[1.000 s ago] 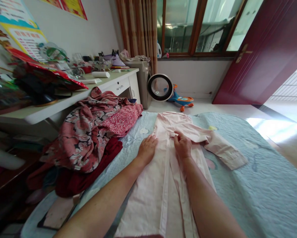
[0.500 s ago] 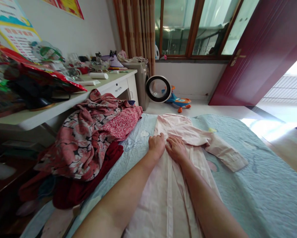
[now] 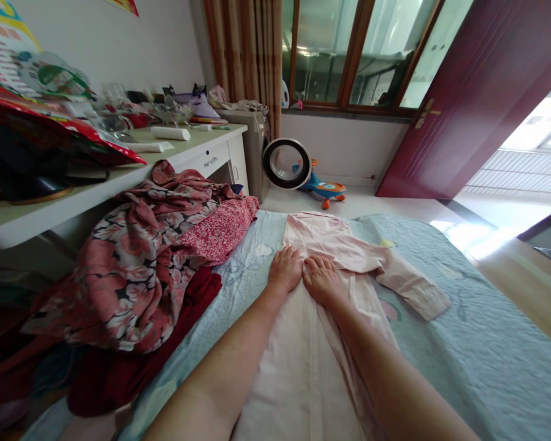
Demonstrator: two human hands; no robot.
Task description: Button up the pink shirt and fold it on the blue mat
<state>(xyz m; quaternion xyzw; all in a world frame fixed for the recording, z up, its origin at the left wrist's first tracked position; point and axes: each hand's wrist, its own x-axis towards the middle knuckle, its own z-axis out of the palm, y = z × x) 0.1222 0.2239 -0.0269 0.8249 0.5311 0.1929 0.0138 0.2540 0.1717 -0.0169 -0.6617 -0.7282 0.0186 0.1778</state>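
Note:
A long pale pink shirt lies spread lengthwise over the bed, its collar end away from me. One sleeve stretches out to the right, and a front strip runs down the middle. On the upper part of the shirt, my left hand rests palm down, fingers pointing forward and lying on the cloth. Close beside it, my right hand presses on the fabric in the same way, fingers laid forward. Only a narrow gap separates the two hands. The cloth beneath both palms is hidden.
Floral clothes and a dark red garment are heaped left on the blue quilt. A cluttered desk runs along the left wall. Beyond the bed stand a washer with its round door open and a blue ride-on toy.
My left hand's fingers have gone from curled to laid forward on the shirt. My right hand stays nearly in place on the cloth. The whole view has shifted slightly.

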